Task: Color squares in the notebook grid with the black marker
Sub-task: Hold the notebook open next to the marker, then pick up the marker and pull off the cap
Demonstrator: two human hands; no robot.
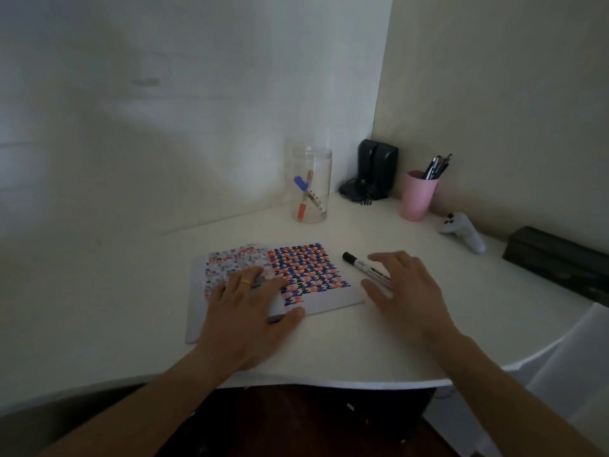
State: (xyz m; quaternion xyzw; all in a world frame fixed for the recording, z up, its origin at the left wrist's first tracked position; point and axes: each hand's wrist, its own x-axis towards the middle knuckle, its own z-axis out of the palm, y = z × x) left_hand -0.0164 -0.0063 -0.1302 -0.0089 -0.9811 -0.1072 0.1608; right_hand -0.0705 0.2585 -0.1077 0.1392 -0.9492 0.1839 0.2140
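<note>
An open notebook [313, 275] lies on the white desk [329, 351], its right page filled with a grid pattern of blue, red and black squares. My left hand [250, 308] rests flat on the left page, fingers spread, a gold ring on one finger. A black marker [362, 267] with its cap on lies on the desk just right of the notebook. My right hand [402, 285] hovers over the marker's near end, fingers apart and curled slightly; the marker's far half shows beyond my fingers.
A clear jar [311, 186] with a blue and a red marker stands behind the notebook. A pink cup [417, 196] of pens, black speakers [375, 169], a white controller [464, 230] and a dark case [557, 258] line the right wall.
</note>
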